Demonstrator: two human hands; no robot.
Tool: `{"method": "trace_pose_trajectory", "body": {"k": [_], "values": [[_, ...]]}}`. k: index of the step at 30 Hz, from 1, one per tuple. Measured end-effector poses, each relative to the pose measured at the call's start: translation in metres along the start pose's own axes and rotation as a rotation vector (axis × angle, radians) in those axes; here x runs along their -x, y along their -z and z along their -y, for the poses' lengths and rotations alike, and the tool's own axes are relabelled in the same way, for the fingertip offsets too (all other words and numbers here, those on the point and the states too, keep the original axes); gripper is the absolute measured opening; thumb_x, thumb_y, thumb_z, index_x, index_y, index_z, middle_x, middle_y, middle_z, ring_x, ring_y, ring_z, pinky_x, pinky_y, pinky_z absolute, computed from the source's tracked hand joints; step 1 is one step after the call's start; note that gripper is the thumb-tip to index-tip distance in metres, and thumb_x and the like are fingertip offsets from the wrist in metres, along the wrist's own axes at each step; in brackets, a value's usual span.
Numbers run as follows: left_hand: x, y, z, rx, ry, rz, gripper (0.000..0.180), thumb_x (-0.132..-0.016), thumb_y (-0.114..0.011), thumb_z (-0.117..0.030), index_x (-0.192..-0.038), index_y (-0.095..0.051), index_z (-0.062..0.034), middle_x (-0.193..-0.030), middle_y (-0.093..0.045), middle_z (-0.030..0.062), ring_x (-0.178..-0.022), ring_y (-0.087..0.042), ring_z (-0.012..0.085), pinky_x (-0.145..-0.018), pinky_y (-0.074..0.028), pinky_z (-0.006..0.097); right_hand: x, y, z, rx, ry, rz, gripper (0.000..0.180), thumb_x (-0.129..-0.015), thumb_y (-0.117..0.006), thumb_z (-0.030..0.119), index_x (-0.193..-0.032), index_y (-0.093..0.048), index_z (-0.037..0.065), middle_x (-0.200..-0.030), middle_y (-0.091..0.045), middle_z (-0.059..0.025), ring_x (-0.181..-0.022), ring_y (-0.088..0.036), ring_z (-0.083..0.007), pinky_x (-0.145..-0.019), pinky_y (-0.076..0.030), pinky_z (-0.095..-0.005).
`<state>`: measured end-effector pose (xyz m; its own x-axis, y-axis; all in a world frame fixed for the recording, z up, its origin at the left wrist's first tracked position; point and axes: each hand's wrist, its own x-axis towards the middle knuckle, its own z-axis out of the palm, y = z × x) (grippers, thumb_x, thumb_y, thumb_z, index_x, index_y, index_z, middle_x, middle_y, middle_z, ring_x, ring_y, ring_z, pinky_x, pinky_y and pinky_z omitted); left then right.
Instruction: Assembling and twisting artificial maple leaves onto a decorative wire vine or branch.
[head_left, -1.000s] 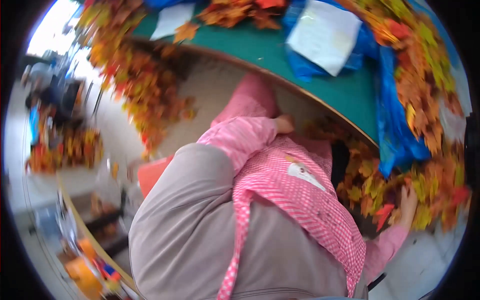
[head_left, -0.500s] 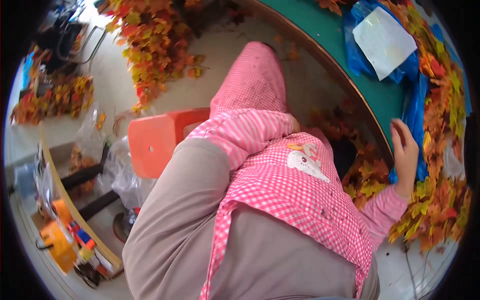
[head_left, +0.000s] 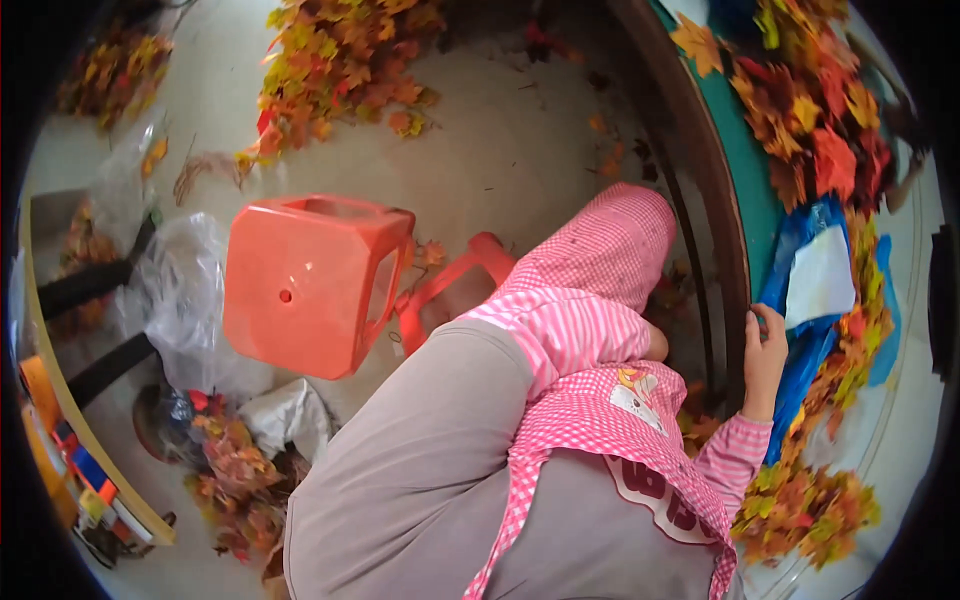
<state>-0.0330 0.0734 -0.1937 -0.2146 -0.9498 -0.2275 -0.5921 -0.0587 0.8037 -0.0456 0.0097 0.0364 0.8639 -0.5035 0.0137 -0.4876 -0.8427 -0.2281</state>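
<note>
Just left of the stool [head_left: 290, 285] sits a crumpled clear bag [head_left: 190, 290]; beyond the stool lies a leaf heap [head_left: 350, 60]. Right of the stool, only a sliver of the left hand [head_left: 657, 345] shows (I cannot tell whether it is spread or gripping). Farther right of the stool come the table [head_left: 745, 150] and, at its edge, the right hand [head_left: 763, 365], fingers loosely bent and close together, pinching nothing that I can see. Farthest right of the stool are the blue bag [head_left: 808, 350], just beside that hand, the paper [head_left: 822, 277] on it, and the leaves [head_left: 810, 120].

The blue bag could slip, paper with it, if that hand snags it.

Counted: one stool, one table, one blue bag, one paper, two hands; leaves, too many.
</note>
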Motion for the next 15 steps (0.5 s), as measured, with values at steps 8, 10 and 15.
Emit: {"method": "trace_pose_trajectory", "body": {"k": [8, 10, 15], "values": [[0.013, 0.028, -0.001, 0.155, 0.022, -0.282, 0.043, -0.073, -0.076, -0.028, -0.111, -0.074, -0.0082, -0.115, -0.069, 0.0145, -0.110, -0.063, 0.0371, -0.089, -0.051, 0.044, -0.030, -0.019, 0.030, -0.293, -0.046, 0.016, 0.024, -0.101, -0.057, 0.017, -0.112, -0.067, -0.002, -0.102, -0.069, -0.0045, -0.090, -0.063, -0.0102, -0.078, -0.050, -0.0244], [0.014, 0.037, -0.009, 0.165, 0.004, -0.157, 0.039, -0.079, -0.070, -0.031, -0.110, -0.074, -0.0076, -0.113, -0.069, 0.0175, -0.108, -0.065, 0.0357, -0.091, -0.051, 0.045, -0.033, -0.023, 0.040, -0.270, -0.011, 0.071, 0.024, -0.101, -0.057, 0.016, -0.112, -0.067, -0.002, -0.102, -0.068, -0.0055, -0.090, -0.063, -0.0108, -0.077, -0.050, -0.0244], [0.023, 0.032, -0.022, 0.185, -0.021, -0.105, 0.038, -0.082, -0.066, -0.033, -0.110, -0.074, -0.0080, -0.114, -0.069, 0.0174, -0.109, -0.065, 0.0348, -0.091, -0.051, 0.045, -0.032, -0.023, 0.051, -0.286, 0.006, 0.086, 0.023, -0.101, -0.055, 0.014, -0.113, -0.066, -0.003, -0.104, -0.068, -0.0070, -0.091, -0.064, -0.0119, -0.079, -0.051, -0.0252]]}}
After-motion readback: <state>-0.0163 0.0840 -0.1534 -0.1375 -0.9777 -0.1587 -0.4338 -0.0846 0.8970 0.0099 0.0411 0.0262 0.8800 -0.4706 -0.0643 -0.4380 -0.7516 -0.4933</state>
